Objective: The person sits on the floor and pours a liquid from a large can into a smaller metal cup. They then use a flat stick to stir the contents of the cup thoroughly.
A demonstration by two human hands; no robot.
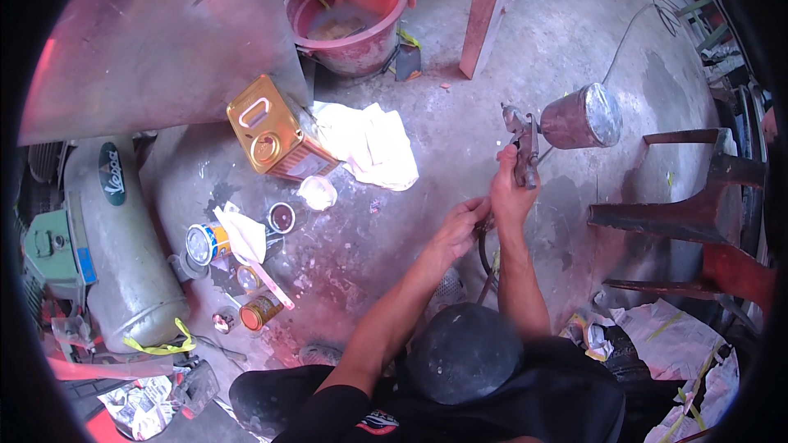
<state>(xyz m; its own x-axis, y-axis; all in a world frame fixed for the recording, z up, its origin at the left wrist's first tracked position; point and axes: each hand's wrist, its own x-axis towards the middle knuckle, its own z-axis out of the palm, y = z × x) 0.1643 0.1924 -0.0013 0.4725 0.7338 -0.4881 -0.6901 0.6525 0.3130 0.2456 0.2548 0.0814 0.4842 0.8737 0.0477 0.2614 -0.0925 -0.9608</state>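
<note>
My right hand (515, 182) is wrapped round the handle of a metal spray gun (525, 135). A round, paint-stained metal cup (566, 119) is attached to the gun and juts out to the right. Just below the handle, my left hand (466, 221) has its fingers closed where a dark air hose (484, 253) meets the gun. The exact grip of its fingertips is partly hidden. Both arms reach forward over the concrete floor.
Left of my hands stand a gold rectangular can (267, 135), a white cloth (369, 148), small paint tins (261, 312) and a paper strainer (242, 234). A pink bucket (353, 49) is beyond. A grey compressor tank (123, 238) lies left; dark red chairs (665, 217) stand right.
</note>
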